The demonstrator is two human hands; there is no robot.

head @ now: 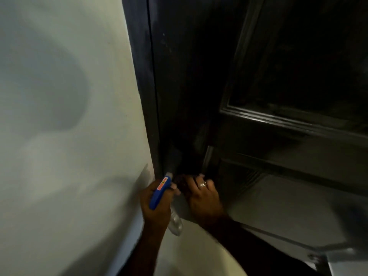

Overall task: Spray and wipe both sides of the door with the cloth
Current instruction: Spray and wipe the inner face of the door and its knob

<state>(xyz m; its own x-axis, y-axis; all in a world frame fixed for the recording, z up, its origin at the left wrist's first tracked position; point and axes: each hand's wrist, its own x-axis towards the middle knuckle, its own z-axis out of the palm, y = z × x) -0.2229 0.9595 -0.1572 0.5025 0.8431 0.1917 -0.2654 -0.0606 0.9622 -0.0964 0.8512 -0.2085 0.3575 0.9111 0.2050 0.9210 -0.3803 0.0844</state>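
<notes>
Door [278, 136]: dark, panelled, fills the right of the view; beside a pale wall [69, 136].
Left hand [157, 204]: grip closed around a spray bottle [160, 193] with a blue head and clear body, nozzle aimed at the dark frame [145, 96].
Right hand [203, 196]: ring on one finger, pressed low against the door's edge.
Cloth [180, 180]: dark bunch under the right fingertips; whether the grip closes on it, cannot tell.
</notes>
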